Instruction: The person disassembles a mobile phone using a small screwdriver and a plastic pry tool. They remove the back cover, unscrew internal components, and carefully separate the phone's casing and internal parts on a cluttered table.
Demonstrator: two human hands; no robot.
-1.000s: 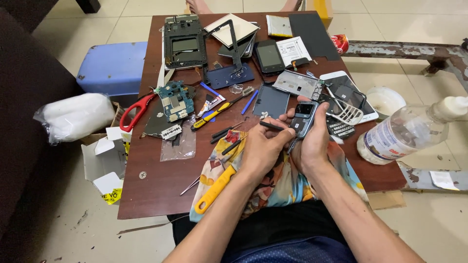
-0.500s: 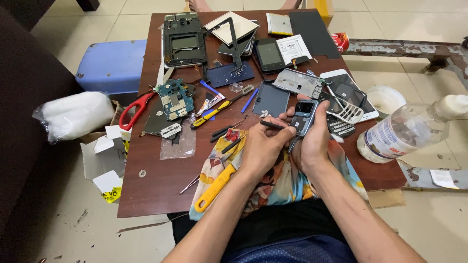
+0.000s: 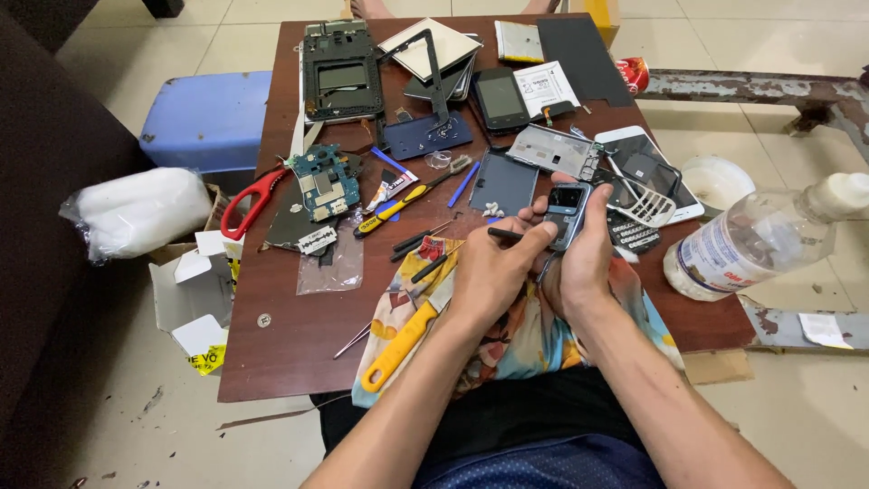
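My right hand [image 3: 584, 258] grips a small grey phone body [image 3: 568, 211], held upright over the near edge of the brown wooden table [image 3: 281, 344]. My left hand [image 3: 493, 267] pinches a thin black tool [image 3: 507, 234] whose tip points right, toward the phone's left side. Both hands hover above a colourful patterned cloth [image 3: 525, 340] that drapes over the table's front edge. A yellow-handled screwdriver [image 3: 400, 344] lies on the cloth to the left of my left hand.
Phone parts crowd the table: a green circuit board [image 3: 321, 181], dark frames [image 3: 337, 68], a black phone [image 3: 498, 98], red-handled scissors [image 3: 249, 201]. A plastic bottle [image 3: 756, 240] lies at the right edge. A blue stool [image 3: 204, 118] and white boxes [image 3: 195, 290] stand on the left.
Both hands have shifted slightly with the phone; the left hand's black tool stays at the phone's left side. Nothing else on the table has moved.
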